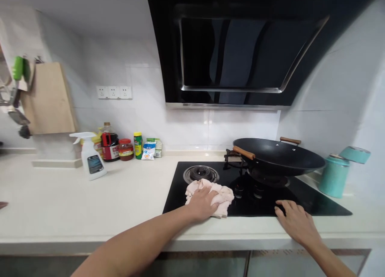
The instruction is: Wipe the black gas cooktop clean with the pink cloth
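Note:
My left hand (pixel 203 204) presses a pale pink cloth (pixel 224 197) down on the left front of the black glass stove (pixel 177 197). Its fingers curve over the cloth, just in front of the left burner (pixel 201 174). My right hand (pixel 296 221) rests at the stove's front edge, fingers apart, holding nothing. Behind it, a large black wok (pixel 279 158) with wooden handles sits over the right burner. Two control knobs (pixel 258 191) lie between the cloth and my right hand.
A white spray bottle (pixel 92 158) stands on the counter (pixel 90 213) at the left. Behind it are a dark sauce bottle (pixel 110 144), a red-lidded jar (pixel 125 150) and seasoning packs (pixel 148 151). A teal canister (pixel 333 176) stands right of the wok. The range hood (pixel 231 56) overhangs the stove.

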A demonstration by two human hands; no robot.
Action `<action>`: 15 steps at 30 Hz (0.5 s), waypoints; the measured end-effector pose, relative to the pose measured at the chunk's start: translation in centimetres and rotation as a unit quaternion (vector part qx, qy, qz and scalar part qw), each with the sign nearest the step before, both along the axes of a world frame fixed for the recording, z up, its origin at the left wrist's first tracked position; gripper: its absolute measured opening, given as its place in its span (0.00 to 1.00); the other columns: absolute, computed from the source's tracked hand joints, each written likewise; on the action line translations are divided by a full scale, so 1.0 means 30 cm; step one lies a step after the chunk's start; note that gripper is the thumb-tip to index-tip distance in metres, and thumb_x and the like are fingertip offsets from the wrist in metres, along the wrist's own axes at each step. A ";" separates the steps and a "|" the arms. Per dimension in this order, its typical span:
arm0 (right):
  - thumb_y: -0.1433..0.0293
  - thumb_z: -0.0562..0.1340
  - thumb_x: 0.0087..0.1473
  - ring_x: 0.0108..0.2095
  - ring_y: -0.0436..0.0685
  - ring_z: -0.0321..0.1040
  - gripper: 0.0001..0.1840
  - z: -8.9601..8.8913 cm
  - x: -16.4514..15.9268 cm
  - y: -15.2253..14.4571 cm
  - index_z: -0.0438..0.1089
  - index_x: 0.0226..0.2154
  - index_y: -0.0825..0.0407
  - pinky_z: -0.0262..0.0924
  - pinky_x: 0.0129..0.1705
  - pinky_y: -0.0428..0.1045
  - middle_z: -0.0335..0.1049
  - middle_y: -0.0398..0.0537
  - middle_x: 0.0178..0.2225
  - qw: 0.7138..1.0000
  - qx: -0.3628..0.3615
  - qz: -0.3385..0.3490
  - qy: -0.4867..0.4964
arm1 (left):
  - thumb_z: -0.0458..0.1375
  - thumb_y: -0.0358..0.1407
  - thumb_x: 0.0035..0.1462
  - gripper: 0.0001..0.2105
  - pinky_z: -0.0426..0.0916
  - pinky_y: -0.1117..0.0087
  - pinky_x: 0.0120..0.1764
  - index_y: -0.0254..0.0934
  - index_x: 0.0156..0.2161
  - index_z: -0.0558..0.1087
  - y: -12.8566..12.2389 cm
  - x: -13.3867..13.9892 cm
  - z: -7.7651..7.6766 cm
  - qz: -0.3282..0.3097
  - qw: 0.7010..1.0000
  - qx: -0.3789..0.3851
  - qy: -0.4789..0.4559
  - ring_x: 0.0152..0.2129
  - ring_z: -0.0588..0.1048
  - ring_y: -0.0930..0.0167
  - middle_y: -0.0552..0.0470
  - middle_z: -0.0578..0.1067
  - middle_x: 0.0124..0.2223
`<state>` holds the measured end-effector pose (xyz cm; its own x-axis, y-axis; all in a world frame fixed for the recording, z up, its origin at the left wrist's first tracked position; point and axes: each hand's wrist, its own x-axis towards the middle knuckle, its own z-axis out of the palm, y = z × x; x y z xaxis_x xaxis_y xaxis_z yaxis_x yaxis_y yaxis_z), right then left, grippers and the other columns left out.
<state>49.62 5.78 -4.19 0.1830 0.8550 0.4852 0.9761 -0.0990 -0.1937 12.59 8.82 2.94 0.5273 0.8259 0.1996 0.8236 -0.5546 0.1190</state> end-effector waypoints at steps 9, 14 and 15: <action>0.55 0.44 0.58 0.50 0.68 0.67 0.29 -0.045 0.020 0.022 0.71 0.49 0.50 0.58 0.52 0.64 0.69 0.56 0.53 0.999 0.009 0.010 -0.042 | 0.47 0.52 0.64 0.28 0.53 0.50 0.65 0.44 0.65 0.62 -0.110 -0.354 0.037 0.077 0.996 -0.036 0.031 0.67 0.56 0.55 0.45 0.57 0.71; 0.55 0.43 0.58 0.48 0.68 0.69 0.29 -0.066 0.034 0.033 0.73 0.47 0.48 0.59 0.51 0.65 0.70 0.56 0.51 0.998 0.024 0.020 -0.059 | 0.45 0.50 0.66 0.26 0.52 0.54 0.65 0.45 0.65 0.62 0.018 -0.419 -0.006 0.157 0.987 0.013 0.030 0.68 0.53 0.61 0.47 0.59 0.70; 0.55 0.44 0.57 0.48 0.68 0.69 0.29 -0.070 0.037 0.035 0.73 0.46 0.48 0.59 0.51 0.65 0.70 0.56 0.50 0.997 0.026 0.022 -0.062 | 0.46 0.49 0.67 0.25 0.52 0.55 0.65 0.45 0.65 0.62 0.054 -0.420 -0.014 0.175 0.984 0.022 0.028 0.68 0.54 0.61 0.47 0.60 0.70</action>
<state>50.74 6.83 -6.30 0.0807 0.8336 0.5464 0.9961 -0.0479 -0.0741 0.00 10.44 2.53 0.2238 0.9500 0.2178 0.9694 -0.2401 0.0512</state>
